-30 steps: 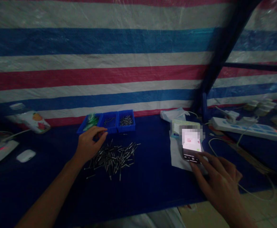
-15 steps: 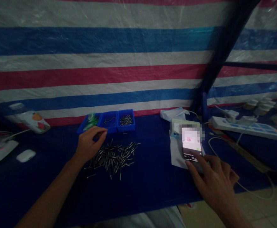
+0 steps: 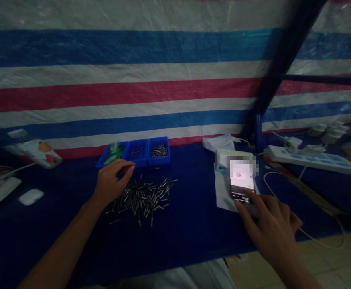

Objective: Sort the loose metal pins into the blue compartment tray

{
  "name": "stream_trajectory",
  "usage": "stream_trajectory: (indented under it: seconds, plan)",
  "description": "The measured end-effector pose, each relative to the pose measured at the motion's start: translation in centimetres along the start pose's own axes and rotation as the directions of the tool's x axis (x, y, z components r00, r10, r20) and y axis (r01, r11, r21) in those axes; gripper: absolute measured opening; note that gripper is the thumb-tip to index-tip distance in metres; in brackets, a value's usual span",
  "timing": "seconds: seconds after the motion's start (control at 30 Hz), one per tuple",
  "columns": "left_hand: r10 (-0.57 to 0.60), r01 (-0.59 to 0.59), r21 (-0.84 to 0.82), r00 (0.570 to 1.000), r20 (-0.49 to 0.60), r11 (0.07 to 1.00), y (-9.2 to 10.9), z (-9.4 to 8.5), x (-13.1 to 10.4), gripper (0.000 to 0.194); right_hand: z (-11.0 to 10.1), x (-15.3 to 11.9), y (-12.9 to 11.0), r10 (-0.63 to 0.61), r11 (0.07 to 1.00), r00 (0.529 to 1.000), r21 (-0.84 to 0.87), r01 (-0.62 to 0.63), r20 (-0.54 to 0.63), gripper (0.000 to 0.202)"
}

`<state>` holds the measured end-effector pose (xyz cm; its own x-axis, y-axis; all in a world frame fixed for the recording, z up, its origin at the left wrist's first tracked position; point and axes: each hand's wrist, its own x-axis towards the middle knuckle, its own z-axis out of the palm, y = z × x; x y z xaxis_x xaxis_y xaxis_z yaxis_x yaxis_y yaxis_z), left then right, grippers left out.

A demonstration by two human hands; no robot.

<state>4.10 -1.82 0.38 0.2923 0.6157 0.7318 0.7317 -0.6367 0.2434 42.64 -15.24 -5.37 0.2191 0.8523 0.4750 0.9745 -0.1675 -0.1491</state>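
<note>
1. Well right of the pile of metal pins [image 3: 145,198], the lit phone [image 3: 241,182] lies over white paper [image 3: 222,192], its top part blurred out before a box [image 3: 222,159].
2. At the phone's lower end is the right hand [image 3: 271,224], unclenched, thumb and forefinger apart; whether it presses the screen I cannot tell.
3. Over the pile's upper left edge hangs the left hand [image 3: 112,180], thumb and forefinger tips together; whether they pinch anything I cannot tell.
4. Just behind the pile are three joined blue trays [image 3: 159,161], holding a green bundle [image 3: 115,152] and small metal pieces [image 3: 159,151].
5. Far left of the pile: a white case [image 3: 31,197] and a bottle [image 3: 44,153].
</note>
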Motion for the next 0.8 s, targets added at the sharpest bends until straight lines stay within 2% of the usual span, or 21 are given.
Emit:
stream_trajectory:
  seconds: [0.23, 0.63, 0.8]
  plan:
    - [-0.017, 0.017, -0.015, 1.000, -0.001, 1.000, 0.1, -0.1, 0.0, 0.016, -0.1, 0.0, -0.2, -0.001, 1.000, 0.999, -0.004, 0.001, -0.033, 0.047]
    - [-0.036, 0.036, 0.008, 0.999, 0.029, 0.999, 0.2, -0.2, 0.0, 0.019, 0.1, 1.0, -0.4, 0.050, 0.998, 0.995, -0.030, -0.048, 0.082, 0.051]
    - [-0.047, 0.047, 0.006, 0.998, 0.034, 0.999, 0.1, -0.2, -0.1, 0.019, 0.0, 1.0, -0.6, 0.044, 0.999, 0.998, -0.022, -0.043, 0.054, 0.049]
